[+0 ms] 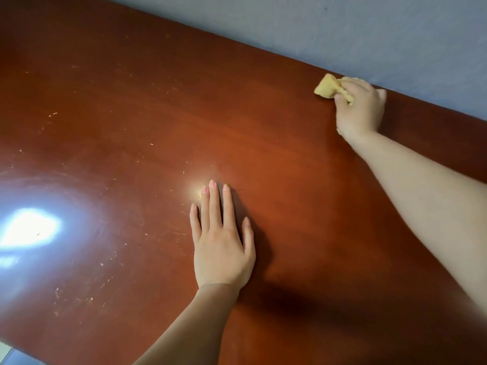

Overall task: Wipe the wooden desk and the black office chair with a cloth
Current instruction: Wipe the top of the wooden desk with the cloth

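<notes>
From the head camera, the tabletop [276, 143] is a broad slab of reddish-brown wood with a smooth, glossy finish; faint grain runs along it, and small pale scratches and specks are scattered over the part left of the left hand [222, 248]. A bright white glare [29, 230] from a light sits on the sheen well to the left of that hand, and a smaller warm glint shines just at its fingertips. The left hand lies flat on the wood, palm down, fingers straight and slightly spread, holding nothing. The cloth [330, 87] is a small, soft, pale yellow wad, crumpled into a rough wedge with its pointed corner sticking out to the left of the right hand [359, 109]. That hand's grip is closed around the cloth, fingers curled over it and pressing it onto the wood at the far edge of the tabletop, right where the wood meets the matte blue-grey wall [342, 30]. The far edge runs as a straight diagonal line against the wall, leaving no gap beyond the cloth. Between the two hands and out to the left of the cloth the wood is one long, level stretch. At the lower left corner, the near edge of the tabletop gives way to a pale sliver of floor [10, 356].
</notes>
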A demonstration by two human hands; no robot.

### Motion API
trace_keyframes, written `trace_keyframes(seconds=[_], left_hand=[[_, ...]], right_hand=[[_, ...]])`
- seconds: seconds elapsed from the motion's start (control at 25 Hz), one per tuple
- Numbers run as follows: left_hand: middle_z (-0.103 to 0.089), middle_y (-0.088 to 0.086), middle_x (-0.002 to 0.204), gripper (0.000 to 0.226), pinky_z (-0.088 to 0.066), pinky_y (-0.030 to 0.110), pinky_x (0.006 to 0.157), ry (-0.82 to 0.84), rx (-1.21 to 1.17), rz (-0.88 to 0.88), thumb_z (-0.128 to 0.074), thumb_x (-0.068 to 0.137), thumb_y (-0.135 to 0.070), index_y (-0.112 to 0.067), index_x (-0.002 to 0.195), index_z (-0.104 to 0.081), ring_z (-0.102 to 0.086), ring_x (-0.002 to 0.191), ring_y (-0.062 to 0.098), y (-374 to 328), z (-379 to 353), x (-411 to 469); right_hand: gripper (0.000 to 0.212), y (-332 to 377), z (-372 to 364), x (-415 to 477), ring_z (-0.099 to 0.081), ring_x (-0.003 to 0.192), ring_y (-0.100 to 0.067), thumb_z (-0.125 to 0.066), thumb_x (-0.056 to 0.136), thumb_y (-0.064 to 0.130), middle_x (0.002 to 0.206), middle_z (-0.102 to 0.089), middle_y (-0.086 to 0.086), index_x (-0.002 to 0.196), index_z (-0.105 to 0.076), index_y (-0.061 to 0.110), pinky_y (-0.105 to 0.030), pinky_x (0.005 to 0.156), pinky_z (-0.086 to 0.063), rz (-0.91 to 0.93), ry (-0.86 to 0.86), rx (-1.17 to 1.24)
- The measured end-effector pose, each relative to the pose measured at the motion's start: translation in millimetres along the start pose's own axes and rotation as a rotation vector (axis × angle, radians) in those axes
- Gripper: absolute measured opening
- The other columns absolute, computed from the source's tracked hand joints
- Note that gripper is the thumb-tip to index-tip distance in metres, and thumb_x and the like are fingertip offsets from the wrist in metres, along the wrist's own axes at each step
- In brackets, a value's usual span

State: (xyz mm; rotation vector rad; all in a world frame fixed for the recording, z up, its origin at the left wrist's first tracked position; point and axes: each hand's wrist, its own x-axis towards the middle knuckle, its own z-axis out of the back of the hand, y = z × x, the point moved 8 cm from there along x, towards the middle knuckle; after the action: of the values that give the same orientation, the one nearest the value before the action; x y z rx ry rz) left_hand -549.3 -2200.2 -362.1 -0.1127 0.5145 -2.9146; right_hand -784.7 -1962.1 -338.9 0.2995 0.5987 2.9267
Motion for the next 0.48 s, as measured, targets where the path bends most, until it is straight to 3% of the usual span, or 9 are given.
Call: trace_keyframes(seconds=[0.12, 0.36, 0.48], left_hand=[[-0.012, 0.007, 0.159, 0.063, 0.007, 0.035, 0.118, 0.001, 0.022, -0.005, -0.021, 0.095, -0.04, -0.011, 0.151, -0.021, 0.0, 0.146, 0.018, 0, 0, -1], [-0.013, 0.007, 0.159, 0.064, 0.013, 0.033, 0.117, -0.036, -0.013, -0.002, -0.023, 0.094, -0.042, -0.012, 0.15, -0.023, 0.002, 0.146, 0.016, 2, 2, 3], [-0.012, 0.006, 0.16, 0.065, 0.011, 0.032, 0.118, -0.042, -0.139, -0.03, -0.037, 0.092, -0.036, -0.012, 0.151, -0.022, 0.004, 0.147, 0.018, 5, 5, 0]], right_hand=[[0.032, 41, -20, -7, -0.043, 0.116, -0.026, -0.05, 0.094, 0.024, 0.135, -0.052, 0.009, 0.124, -0.06, 0.03, -0.028, 0.093, -0.033, -0.032, 0.044, 0.02], [0.033, 122, -50, -71, -0.042, 0.112, -0.022, -0.05, 0.095, 0.028, 0.137, -0.049, 0.013, 0.126, -0.057, 0.036, -0.032, 0.096, -0.036, 0.284, 0.236, 0.072], [0.034, 136, -52, -104, -0.041, 0.112, -0.021, -0.05, 0.095, 0.027, 0.137, -0.049, 0.014, 0.126, -0.057, 0.037, -0.032, 0.096, -0.036, 0.369, 0.279, 0.088]])
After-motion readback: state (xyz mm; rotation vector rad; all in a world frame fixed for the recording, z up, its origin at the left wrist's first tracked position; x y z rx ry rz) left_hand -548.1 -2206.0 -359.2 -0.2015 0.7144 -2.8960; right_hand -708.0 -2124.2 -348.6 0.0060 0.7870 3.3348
